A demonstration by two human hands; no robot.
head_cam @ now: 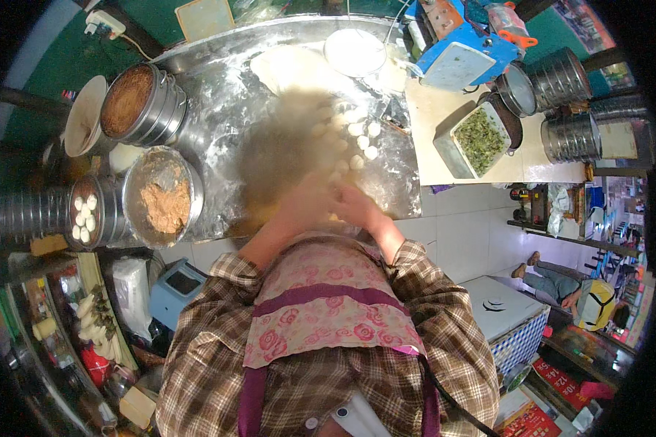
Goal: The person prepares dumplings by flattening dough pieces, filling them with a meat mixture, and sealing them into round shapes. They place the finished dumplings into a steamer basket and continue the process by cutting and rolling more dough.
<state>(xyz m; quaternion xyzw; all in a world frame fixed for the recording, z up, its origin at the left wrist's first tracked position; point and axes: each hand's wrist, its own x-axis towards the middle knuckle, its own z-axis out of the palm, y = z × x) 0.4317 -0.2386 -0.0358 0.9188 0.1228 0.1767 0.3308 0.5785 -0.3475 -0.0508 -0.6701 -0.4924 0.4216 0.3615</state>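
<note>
Close together at the near side of the floured metal worktop (210,109) are my left hand (312,201) and my right hand (356,206). A brown blur over the picture's middle hides the fingers and whatever lies between them. Several small dough pieces (363,142) rest just beyond my right hand, some of them blurred. Farther back lie a large pale mass of dough (276,68) and a round white object (355,53), both brightly lit. To the left of my left hand stands a metal bowl (197,188) of orange-brown filling (167,205).
Stacked metal steamers (169,109) stand at the left, with small white buns (85,218) on another stack. On the right board are a container of chopped greens (480,139) and a blue scale (459,60). A person (579,300) sits at the far right.
</note>
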